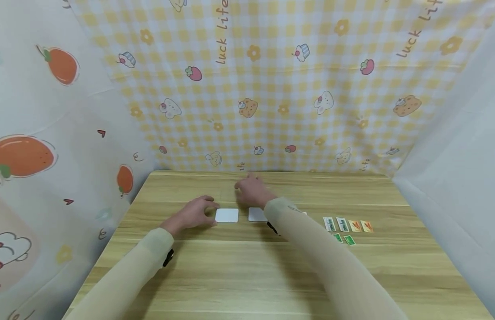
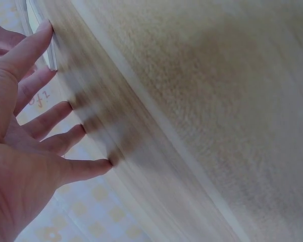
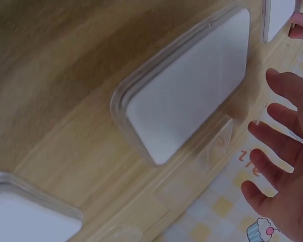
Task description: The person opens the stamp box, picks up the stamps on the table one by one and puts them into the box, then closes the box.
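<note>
My left hand (image 1: 195, 213) is at the left end of a shallow clear case with a white panel (image 1: 226, 215), thumb and index finger pinching its two corners. Its other fingertips stand on the tabletop in the left wrist view. My right hand (image 1: 253, 190) reaches behind the row of cases, fingers spread and slightly bent, with a thin clear edge at one fingertip in the right wrist view. Beside it lies a second white-filled clear case (image 3: 192, 85). Part of a third case (image 3: 28, 217) shows too; in the head view my right sleeve mostly hides it.
Flat clear pieces (image 3: 219, 141) lie behind the cases on the wooden table (image 1: 227, 275). To the right are blue-white picture cards (image 1: 329, 224), orange picture cards (image 1: 366, 226) and small green cards (image 1: 349, 240). A checked cloth (image 1: 247, 89) hangs along the back edge.
</note>
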